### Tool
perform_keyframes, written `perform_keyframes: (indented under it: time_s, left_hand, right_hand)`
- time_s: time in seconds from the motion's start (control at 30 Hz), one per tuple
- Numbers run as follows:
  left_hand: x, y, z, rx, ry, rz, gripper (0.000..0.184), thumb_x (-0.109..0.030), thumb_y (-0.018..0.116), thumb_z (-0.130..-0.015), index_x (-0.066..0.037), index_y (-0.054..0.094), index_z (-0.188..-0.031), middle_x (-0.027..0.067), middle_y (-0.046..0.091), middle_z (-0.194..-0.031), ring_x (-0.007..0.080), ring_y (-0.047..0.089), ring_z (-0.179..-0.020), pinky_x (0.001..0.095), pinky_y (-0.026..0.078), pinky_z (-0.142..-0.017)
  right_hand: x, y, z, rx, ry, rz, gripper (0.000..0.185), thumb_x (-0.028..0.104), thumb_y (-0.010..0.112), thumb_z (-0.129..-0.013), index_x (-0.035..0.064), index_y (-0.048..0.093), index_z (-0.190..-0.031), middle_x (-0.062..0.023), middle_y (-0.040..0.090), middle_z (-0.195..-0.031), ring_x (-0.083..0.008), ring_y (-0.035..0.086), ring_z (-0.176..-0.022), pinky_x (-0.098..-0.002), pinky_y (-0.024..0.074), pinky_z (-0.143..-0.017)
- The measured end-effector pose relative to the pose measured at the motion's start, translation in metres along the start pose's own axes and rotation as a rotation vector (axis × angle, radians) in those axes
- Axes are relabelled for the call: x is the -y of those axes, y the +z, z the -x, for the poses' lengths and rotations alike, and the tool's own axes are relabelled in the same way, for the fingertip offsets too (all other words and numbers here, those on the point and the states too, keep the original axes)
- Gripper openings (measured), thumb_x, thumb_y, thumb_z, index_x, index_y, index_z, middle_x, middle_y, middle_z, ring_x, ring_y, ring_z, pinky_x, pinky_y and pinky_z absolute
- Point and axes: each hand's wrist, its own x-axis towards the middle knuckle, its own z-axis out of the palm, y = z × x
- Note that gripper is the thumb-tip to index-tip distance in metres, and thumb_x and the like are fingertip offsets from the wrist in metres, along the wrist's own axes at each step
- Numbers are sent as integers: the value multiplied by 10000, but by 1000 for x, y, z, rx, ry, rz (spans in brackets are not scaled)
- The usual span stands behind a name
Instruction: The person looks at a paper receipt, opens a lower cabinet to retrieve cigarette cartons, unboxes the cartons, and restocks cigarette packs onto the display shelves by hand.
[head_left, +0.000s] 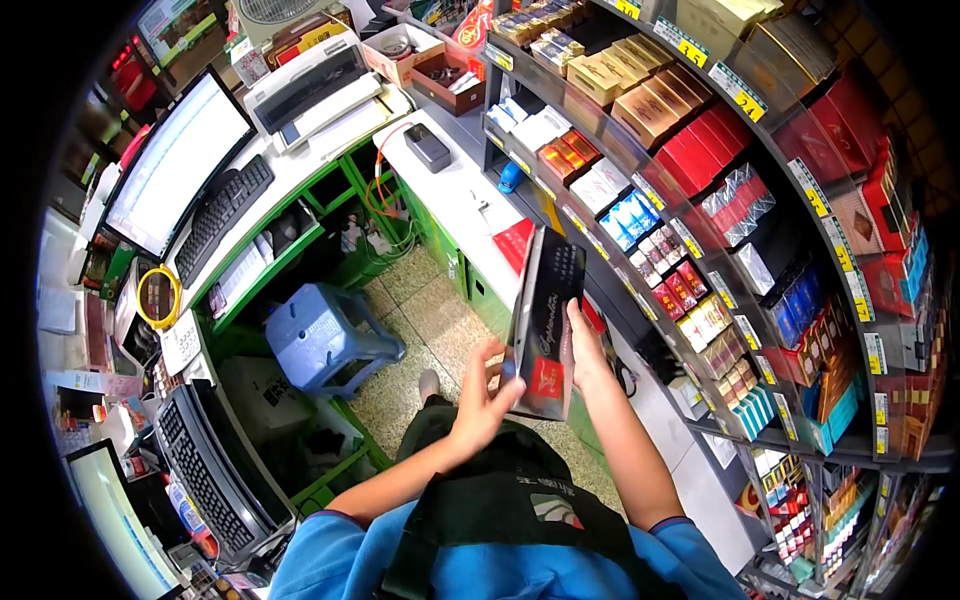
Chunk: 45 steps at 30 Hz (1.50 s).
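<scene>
A flat black box (550, 320) with a red square and pale script on its face is held upright, slightly tilted, in front of the body. My left hand (483, 400) pinches its lower left edge, fingers bent. Along the box's right side, my right hand (585, 345) grips it with the fingers partly hidden behind. Just behind the box, a red item (512, 245) lies on the white counter (470, 225).
Shelves of small boxes with yellow price tags (740, 90) rise on the right. A blue stool (325, 335) stands on the floor. Left are a monitor (180, 165), keyboards (225, 215) and a printer (310, 85). A dark handheld device (427, 147) lies on the counter.
</scene>
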Motion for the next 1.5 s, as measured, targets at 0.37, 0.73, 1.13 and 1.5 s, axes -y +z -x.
perform_keyframes:
  time_s: [0.37, 0.73, 1.13, 1.5]
  left_hand:
    - [-41, -14, 10, 180, 304, -723, 557, -179, 766, -622, -10, 495, -1079, 148, 491, -1054, 320, 509, -974, 345, 446, -800]
    - [-37, -13, 2, 363, 485, -824, 350, -171, 790, -524, -67, 485, -663, 74, 483, -776, 272, 471, -760, 355, 379, -686]
    - [-26, -14, 32, 105, 474, -889, 222, -70, 705, -645, -29, 512, -746, 137, 513, -792, 314, 521, -763, 379, 431, -671]
    - [-26, -43, 26, 194, 296, -863, 275, -115, 696, -674, -22, 559, -894, 125, 567, -882, 316, 534, -892, 373, 437, -766]
  right_hand:
    - [0, 3, 2, 103, 128, -111, 479, 499, 501, -834, 81, 565, -1058, -55, 616, -974, -182, 585, -847, -337, 469, -770]
    - [-18, -6, -15, 165, 170, -7, 498, 463, 473, -865, 51, 524, -1141, -55, 584, -1082, -138, 556, -958, -260, 426, -832]
    - [-24, 2, -31, 52, 115, -54, 470, 519, 542, -801, 84, 606, -964, -44, 630, -891, -185, 589, -762, -343, 481, -720]
    - [-16, 15, -10, 98, 27, 37, 457, 420, 540, -844, 27, 561, -1075, -63, 610, -1034, -153, 576, -911, -253, 427, -824]
